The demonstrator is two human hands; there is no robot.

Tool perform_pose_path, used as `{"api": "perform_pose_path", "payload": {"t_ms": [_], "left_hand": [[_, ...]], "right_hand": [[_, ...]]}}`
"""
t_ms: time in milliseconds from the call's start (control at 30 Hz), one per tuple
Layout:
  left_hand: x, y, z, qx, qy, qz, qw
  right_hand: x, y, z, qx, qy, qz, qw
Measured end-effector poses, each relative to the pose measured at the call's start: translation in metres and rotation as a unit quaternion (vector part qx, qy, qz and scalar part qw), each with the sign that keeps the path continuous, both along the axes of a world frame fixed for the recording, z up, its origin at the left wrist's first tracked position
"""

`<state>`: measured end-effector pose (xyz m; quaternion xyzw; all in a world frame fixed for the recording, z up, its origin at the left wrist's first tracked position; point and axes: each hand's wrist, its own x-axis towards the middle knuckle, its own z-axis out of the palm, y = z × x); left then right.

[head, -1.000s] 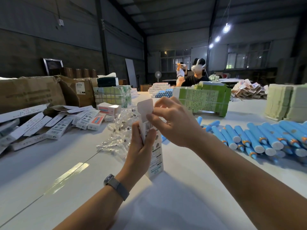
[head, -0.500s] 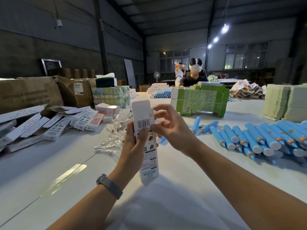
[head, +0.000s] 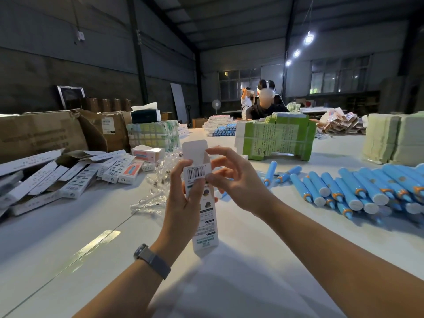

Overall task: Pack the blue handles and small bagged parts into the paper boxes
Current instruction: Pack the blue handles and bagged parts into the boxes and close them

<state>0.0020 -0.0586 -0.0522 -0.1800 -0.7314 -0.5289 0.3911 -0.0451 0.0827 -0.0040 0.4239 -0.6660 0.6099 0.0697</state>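
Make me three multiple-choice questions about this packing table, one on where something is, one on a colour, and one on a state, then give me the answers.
1. Where does the pile of loose handles lie on the table?
A. To the right of the hands
B. Inside the brown carton
C. Under the left forearm

2. What colour is the stack of flat cartons behind the hands?
A. Red
B. Green
C. Black

3. How is the top flap of the held box?
A. Taped shut
C. Torn off
B. Standing open

Answers:
1. A, the handles are spread across the table's right side.
2. B, its printed faces are green and white.
3. B, the white flap stands up above the barcode, while the left hand grips the box and the right hand has its fingers at the box's top edge.
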Motion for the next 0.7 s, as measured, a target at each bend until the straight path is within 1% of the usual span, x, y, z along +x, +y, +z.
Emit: {"api": "perform_pose_path", "payload": {"t_ms": [67, 267, 333, 433, 500, 633, 700], "left_hand": [[0.0008, -0.0009, 0.0013, 0.007, 0.001, -0.008, 1.000], [0.0018, -0.0004, 0.0027, -0.017, 0.010, -0.003, 1.000], [0.0017, 0.0002, 0.0026, -0.012, 0.007, -0.008, 1.000], [0.0017, -0.0003, 0.0037, -0.001, 0.006, -0.022, 1.000], [0.0011, -0.0012, 0.0041, 0.002, 0.002, -0.035, 0.999], [0.0016, -0.0038, 0.0042, 0.008, -0.010, -0.043, 0.999], [0.0022, -0.0037, 0.0053, 0.003, -0.014, -0.035, 0.999]], "right_hand": [[0.0003, -0.0004, 0.0011, 0.010, 0.010, -0.001, 1.000], [-0.0016, 0.0008, 0.0045, 0.053, 0.057, -0.027, 0.997], [-0.0009, 0.0011, 0.0039, 0.062, 0.072, -0.037, 0.995], [0.0036, -0.0017, 0.0060, 0.031, 0.078, -0.025, 0.996], [0.0033, -0.0021, 0.0073, 0.006, 0.063, -0.006, 0.998], [0.0042, -0.0023, 0.0093, -0.030, 0.034, -0.001, 0.999], [0.0054, -0.0022, 0.0088, -0.025, 0.042, -0.002, 0.999]]}}
